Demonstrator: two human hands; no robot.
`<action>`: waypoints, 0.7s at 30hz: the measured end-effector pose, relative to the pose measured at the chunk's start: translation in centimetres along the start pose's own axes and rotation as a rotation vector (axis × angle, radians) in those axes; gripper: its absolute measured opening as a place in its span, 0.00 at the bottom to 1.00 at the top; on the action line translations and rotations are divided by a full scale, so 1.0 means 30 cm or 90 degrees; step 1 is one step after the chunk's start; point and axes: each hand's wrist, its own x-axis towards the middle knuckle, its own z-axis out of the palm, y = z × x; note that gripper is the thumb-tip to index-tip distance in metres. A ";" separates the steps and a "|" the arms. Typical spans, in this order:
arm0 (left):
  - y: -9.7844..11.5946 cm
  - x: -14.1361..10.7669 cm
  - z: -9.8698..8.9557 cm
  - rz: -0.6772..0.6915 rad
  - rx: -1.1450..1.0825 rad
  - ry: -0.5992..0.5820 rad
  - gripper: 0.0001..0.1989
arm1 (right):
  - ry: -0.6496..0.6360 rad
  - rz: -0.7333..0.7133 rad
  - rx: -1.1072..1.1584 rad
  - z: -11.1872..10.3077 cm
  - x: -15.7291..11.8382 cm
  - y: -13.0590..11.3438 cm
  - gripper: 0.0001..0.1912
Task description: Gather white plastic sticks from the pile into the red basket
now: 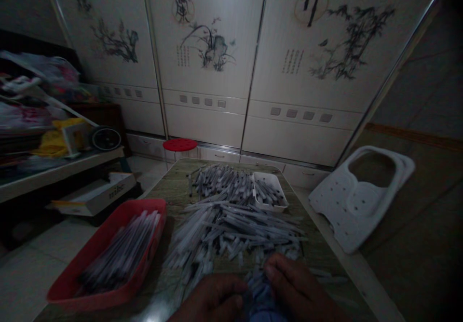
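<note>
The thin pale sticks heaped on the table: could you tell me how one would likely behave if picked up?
The thin pale sticks look stiff, since they lie straight, and probably light, judging by their slimness. Their narrow, straight shape suggests one could roll or slide off the loose heap if pushed.

Dim indoor light leaves the table (170,187) murky, with a small white glare at its near edge and the right hand (300,288) shadowed; clutter (39,114) left of it blurs, and the wide view bends and darkens toward the corners.
</note>
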 end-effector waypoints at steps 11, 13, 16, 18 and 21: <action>-0.031 0.015 0.005 0.034 0.145 0.059 0.16 | 0.009 0.035 -0.011 0.019 0.009 0.006 0.22; -0.017 0.011 0.002 0.016 0.092 0.025 0.16 | -0.002 0.042 0.030 0.004 -0.002 -0.005 0.21; -0.012 0.009 -0.001 0.010 0.003 -0.017 0.17 | -0.027 0.024 0.037 -0.009 -0.017 -0.013 0.18; -0.022 0.010 0.002 0.027 -0.003 -0.020 0.17 | -0.019 0.008 0.005 -0.006 -0.020 -0.012 0.19; -0.041 0.012 0.009 0.063 0.082 0.037 0.15 | 0.009 -0.005 -0.036 0.010 -0.014 -0.003 0.19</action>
